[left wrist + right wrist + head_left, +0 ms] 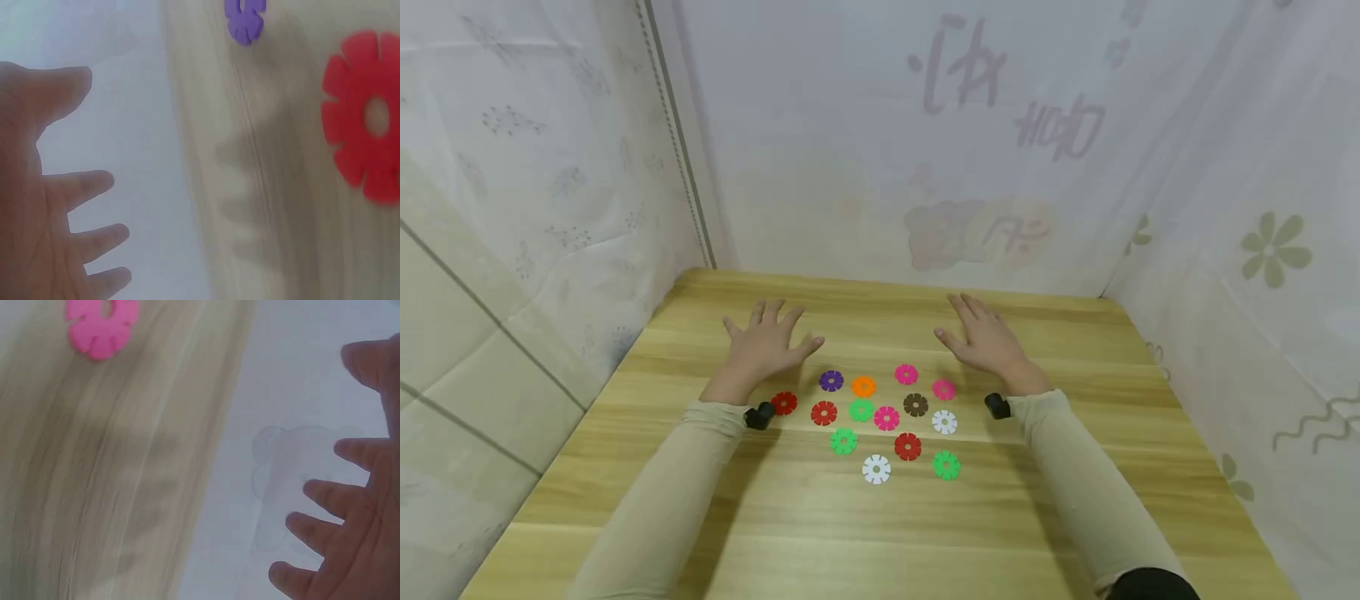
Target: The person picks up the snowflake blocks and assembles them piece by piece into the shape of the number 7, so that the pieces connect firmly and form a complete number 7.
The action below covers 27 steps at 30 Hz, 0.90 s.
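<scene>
Two bare hands spread either side of a scatter of notched discs

We see fourteen flower-shaped discs lying flat on the wooden table (805,542), loosely grouped between the forearms. Purple (823,382) and orange (854,387) discs sit toward the far side, with three pink, one brown (907,406), three red, three green and two white ones around them. We take the loose, single-layer spread as a way to show every colour at once, since no disc seems to cover another. Near the middle, a green disc (853,411) and a pink disc (877,419) lie so close that we cannot tell whether they touch.

The left hand (762,348) has its fingers straight and fanned wide, gripping nothing; a red disc (777,404) lies just beside its black wrist camera (760,416). The right hand (991,342) is likewise extended, thumb well apart, with nothing in its grasp, and a pink disc (936,390) lies nearest it. Finger shadows fall on the wood apart from the fingers, so we judge both hands are held above the surface, outside the group, leaving the discs unobstructed.

We see no box or tray; the discs rest directly on the wood. Pale printed cloth (820,167) hangs around the table.
</scene>
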Motion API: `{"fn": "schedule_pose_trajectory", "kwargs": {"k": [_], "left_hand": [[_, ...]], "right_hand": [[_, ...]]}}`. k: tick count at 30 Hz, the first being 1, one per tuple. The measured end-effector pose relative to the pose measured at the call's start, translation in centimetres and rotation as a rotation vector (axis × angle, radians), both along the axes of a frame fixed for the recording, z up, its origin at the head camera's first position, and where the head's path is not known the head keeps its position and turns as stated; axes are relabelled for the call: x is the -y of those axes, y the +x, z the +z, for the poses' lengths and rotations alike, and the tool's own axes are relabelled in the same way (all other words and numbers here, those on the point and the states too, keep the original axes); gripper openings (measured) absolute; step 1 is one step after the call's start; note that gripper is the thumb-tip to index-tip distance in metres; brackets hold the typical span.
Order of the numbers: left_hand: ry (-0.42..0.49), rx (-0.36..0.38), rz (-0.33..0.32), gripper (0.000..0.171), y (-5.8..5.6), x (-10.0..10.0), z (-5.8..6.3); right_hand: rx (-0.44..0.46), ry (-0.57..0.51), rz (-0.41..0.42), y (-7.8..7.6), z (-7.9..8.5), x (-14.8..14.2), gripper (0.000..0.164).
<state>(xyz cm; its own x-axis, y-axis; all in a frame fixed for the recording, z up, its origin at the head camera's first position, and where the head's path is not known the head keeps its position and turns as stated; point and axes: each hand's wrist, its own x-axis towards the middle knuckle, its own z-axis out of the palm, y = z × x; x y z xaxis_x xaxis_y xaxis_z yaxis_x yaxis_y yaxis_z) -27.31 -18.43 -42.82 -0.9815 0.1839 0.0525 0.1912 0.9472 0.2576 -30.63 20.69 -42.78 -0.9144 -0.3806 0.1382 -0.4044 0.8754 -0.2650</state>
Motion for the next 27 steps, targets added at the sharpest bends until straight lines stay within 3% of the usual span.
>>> {"fn": "schedule_pose_trajectory", "kwargs": {"k": [7, 13, 17, 27], "left_hand": [[0.015, 0.001, -0.023, 0.078, -0.2, -1.3, 0.2], [0.049, 0.042, -0.040, 0.066, 0.1, -2.4, -0.1], [0.073, 0.074, -0.070, 0.060, 0.3, -3.7, -0.8], [0.063, 0.055, -0.164, 0.049, 0.8, -6.0, -2.5]], "right_hand": [[0.067, -0.099, 0.025, 0.2, 0.5, 0.3, 0.073], [0.154, -0.161, 0.074, 0.4, -0.4, 1.0, 0.058], [0.207, -0.194, 0.118, 0.5, -1.2, 1.9, 0.051], [0.339, -0.232, 0.202, 0.8, -3.3, 3.7, 0.041]]}}
